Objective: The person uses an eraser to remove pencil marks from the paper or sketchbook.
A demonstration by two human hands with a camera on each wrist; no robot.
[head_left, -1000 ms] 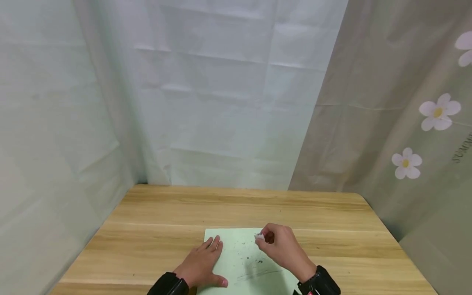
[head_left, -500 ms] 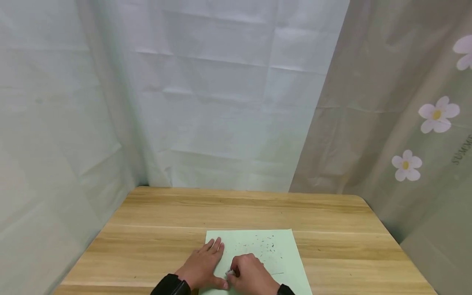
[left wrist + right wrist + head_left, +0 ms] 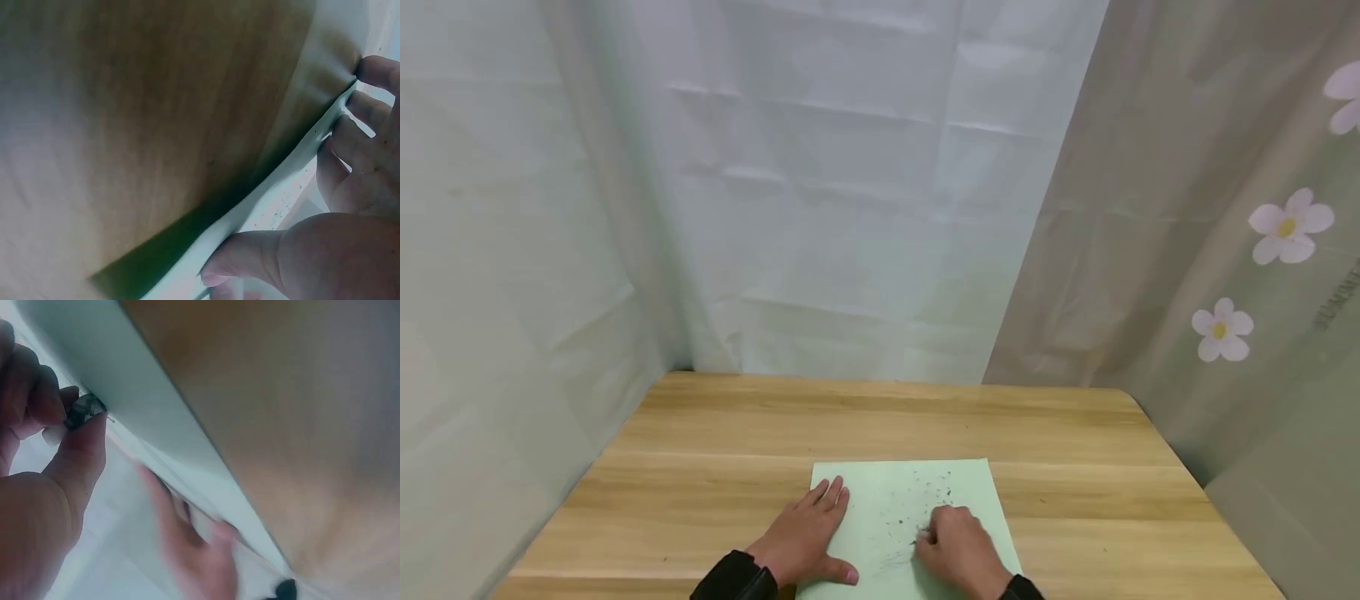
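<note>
Pale green paper sheet (image 3: 917,517), rectangular and thin, is shown lying flat on the light wooden table (image 3: 1075,467) near the middle of its near edge, with its own near edge cut off by the bottom of the head view. The sheet is pinned at its left edge by the left hand (image 3: 805,537), whose fingers are spread flat and relaxed, gripping nothing; in the left wrist view the paper edge (image 3: 269,200) is seen under its thumb and fingertips. A small eraser (image 3: 84,411), white with a darkened face, is pinched between the thumb and curled fingers of the right hand (image 3: 958,554) and pressed to the sheet toward its near right part. Compared with half a second ago, the right hand is seen shifted from beside the left thumb toward the right edge of the sheet; a second ago it was held farther up the sheet, so a back-and-forth rubbing stroke is judged to be under way. Dark crumbs (image 3: 936,492) are scattered over the far half of the sheet, and a faint grey smear (image 3: 898,557) remains between the hands. The eraser is hidden in the head view, and both wrist views are blurred and close.
</note>
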